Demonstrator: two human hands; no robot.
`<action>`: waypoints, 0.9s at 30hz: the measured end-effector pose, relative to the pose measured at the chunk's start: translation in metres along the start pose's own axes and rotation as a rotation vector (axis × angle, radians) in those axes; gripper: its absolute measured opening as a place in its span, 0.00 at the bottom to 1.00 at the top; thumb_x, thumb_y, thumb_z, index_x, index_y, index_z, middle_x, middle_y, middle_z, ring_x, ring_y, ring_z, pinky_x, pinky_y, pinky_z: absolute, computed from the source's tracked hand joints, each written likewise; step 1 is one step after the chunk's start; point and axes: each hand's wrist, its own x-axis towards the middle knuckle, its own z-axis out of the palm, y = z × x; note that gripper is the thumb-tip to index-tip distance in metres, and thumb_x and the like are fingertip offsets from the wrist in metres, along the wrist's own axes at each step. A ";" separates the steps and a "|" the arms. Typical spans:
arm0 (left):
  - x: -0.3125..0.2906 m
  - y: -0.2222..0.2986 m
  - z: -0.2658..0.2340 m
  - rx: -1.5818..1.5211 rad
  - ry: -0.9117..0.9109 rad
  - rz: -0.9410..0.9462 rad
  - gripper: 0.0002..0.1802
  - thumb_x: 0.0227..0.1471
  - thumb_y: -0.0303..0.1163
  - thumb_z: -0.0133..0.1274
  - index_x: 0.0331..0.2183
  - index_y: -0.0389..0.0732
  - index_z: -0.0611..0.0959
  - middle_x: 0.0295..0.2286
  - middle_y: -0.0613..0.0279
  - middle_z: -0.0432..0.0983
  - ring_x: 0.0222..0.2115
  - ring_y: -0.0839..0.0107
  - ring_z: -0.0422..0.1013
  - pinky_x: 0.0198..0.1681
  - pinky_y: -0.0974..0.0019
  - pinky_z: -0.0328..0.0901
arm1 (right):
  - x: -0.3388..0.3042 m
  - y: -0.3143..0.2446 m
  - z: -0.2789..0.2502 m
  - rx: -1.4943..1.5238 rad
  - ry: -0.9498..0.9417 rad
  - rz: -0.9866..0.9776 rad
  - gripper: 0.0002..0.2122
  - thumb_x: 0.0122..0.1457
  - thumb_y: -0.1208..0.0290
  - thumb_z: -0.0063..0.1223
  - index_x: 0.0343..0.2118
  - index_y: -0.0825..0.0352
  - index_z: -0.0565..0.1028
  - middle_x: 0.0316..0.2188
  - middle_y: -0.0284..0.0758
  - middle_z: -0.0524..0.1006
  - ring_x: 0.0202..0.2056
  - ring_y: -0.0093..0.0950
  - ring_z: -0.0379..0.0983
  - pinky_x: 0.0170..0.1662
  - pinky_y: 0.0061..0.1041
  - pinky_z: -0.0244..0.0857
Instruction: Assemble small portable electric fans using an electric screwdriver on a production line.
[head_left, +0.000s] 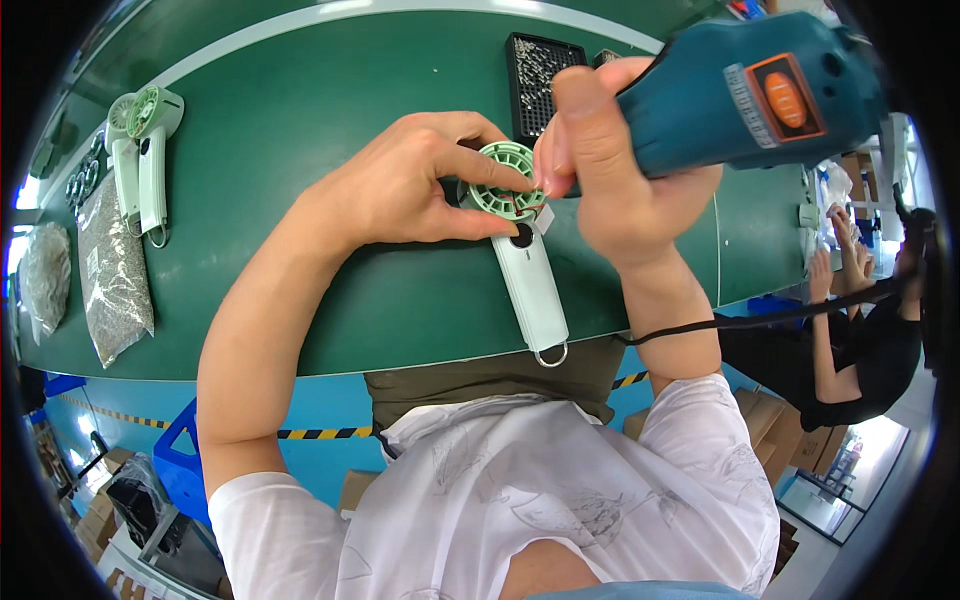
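A handheld fan with a round, pale green slotted head (508, 158) and a white handle (533, 290) lies on the green table in front of me. My left hand (420, 180) is closed on the fan's head, thumb and fingers at its rim. In my right hand (635, 180) is a teal electric screwdriver (740, 100), held tilted. Its front end points down-left toward the fan head, and my right fingertips meet that head's right edge. The screwdriver's tip is hidden behind my fingers. Thin reddish wires show inside the head, and a metal loop hangs from the handle's end.
A black gridded tray (543, 75) of small screws stands behind the fan. More fan bodies (150, 170) lie left, beside a clear bag of small metal parts (110, 275) and another plastic bag (46, 278). The screwdriver's black cord (770, 320) runs rightward; another person (860, 360) sits there.
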 end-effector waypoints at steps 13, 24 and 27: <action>0.002 0.009 -0.005 -0.022 -0.020 -0.013 0.22 0.38 0.32 0.75 0.41 0.46 0.91 0.40 0.56 0.82 0.39 0.57 0.79 0.43 0.60 0.74 | -0.003 0.003 0.003 -0.076 0.020 -0.086 0.06 0.61 0.76 0.65 0.33 0.70 0.77 0.19 0.28 0.77 0.18 0.15 0.71 0.22 0.18 0.65; -0.002 0.008 -0.007 -0.229 -0.029 -0.310 0.46 0.39 0.27 0.75 0.60 0.32 0.74 0.51 0.47 0.80 0.52 0.60 0.77 0.57 0.58 0.70 | 0.029 -0.069 -0.063 0.250 0.550 0.098 0.10 0.68 0.69 0.57 0.34 0.72 0.74 0.15 0.33 0.69 0.10 0.24 0.66 0.15 0.27 0.65; 0.002 -0.005 -0.015 -0.744 0.077 -0.271 0.52 0.40 0.28 0.73 0.64 0.28 0.65 0.51 0.34 0.77 0.54 0.47 0.74 0.58 0.47 0.69 | 0.045 0.014 -0.111 0.884 -0.041 -0.336 0.11 0.67 0.68 0.58 0.30 0.70 0.74 0.15 0.34 0.70 0.10 0.26 0.67 0.16 0.29 0.65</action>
